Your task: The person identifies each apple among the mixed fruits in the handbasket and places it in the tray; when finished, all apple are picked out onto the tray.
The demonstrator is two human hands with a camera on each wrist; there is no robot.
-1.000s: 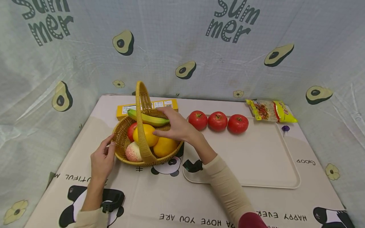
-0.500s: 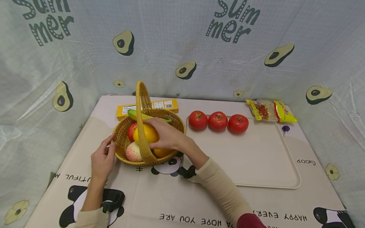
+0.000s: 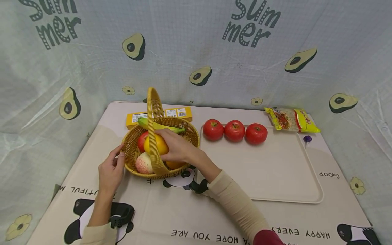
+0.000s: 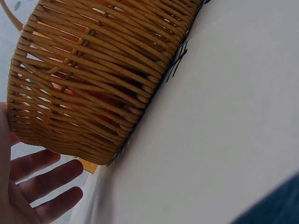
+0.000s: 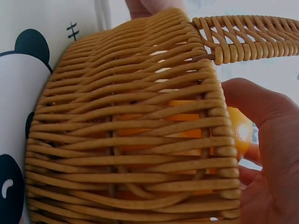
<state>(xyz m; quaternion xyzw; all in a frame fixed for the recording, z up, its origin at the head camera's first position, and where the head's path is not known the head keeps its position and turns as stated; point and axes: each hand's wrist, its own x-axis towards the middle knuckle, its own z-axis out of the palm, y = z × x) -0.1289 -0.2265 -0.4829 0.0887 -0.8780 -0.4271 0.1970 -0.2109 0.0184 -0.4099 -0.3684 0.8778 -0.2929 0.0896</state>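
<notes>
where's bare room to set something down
Bare: the tray in front of three red fruits, right of the right sleeve; tablecloth between it and the left sleeve. Crowded: the basket, where the right hand holds a yellow fruit.

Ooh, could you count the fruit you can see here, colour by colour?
Red: 4 (three round fruits in a row, one red fruit in the basket)
Orange-yellow: 2 (upper orange fruit, lower orange fruit)
Pinkish-white: 1 (peach-like fruit)
Yellow-green: 1 (banana)
Total: 8 in view; the basket may hide more

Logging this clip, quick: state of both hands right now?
Left hand: open, touching the basket.
Right hand: closed, holding the upper yellow fruit in the basket.
</notes>
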